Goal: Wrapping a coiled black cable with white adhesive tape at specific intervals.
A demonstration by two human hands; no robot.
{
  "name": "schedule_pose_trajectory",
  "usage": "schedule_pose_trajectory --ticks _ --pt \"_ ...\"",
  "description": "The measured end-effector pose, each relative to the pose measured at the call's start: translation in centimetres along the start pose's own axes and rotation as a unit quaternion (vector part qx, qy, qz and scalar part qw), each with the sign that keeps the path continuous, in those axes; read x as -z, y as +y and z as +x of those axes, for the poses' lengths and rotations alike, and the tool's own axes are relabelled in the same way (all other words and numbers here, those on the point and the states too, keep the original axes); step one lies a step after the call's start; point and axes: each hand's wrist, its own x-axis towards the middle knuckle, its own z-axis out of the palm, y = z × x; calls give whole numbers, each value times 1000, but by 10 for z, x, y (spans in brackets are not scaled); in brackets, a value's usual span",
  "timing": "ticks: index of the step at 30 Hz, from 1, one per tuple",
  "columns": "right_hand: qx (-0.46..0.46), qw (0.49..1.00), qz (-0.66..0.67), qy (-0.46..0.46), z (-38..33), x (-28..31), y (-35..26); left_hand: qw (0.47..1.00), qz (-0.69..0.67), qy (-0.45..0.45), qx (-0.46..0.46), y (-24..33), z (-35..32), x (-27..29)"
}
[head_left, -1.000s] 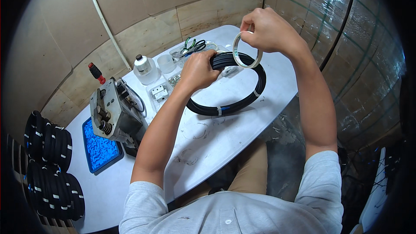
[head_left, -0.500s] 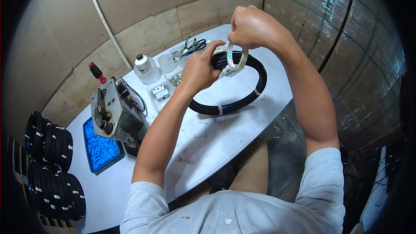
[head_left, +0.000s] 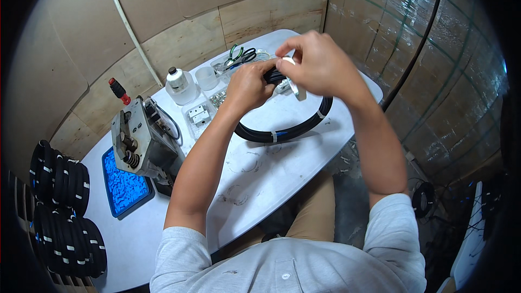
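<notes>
Above the white surface (head_left: 255,179), both hands now meet at the black cable coil (head_left: 282,133): the left hand (head_left: 247,87) grips its top, and the right hand (head_left: 320,65) has brought the tape roll (head_left: 293,84) down against it, so wrapping seems started

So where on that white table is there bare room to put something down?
Bare tabletop lies between the black cable coil, the grey machine and the near edge. The far end is crowded: bottle, cup, parts tray, scissors.
</notes>
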Motion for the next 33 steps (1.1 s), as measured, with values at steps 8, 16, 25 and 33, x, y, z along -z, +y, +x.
schedule_pose_trajectory --ticks 8,16,25,33 --pt "-76 955 230 168 -75 -90 27 999 -19 15 -26 -11 3 -6" --pt "-162 911 323 197 -70 -124 45 999 -21 12 -37 -6 2 -5" --pt "-179 874 427 147 -55 -121 57 997 -35 40 -56 -9 4 -11" --pt "-172 864 460 112 -48 -105 51 998 -4 35 -45 -1 6 -9"
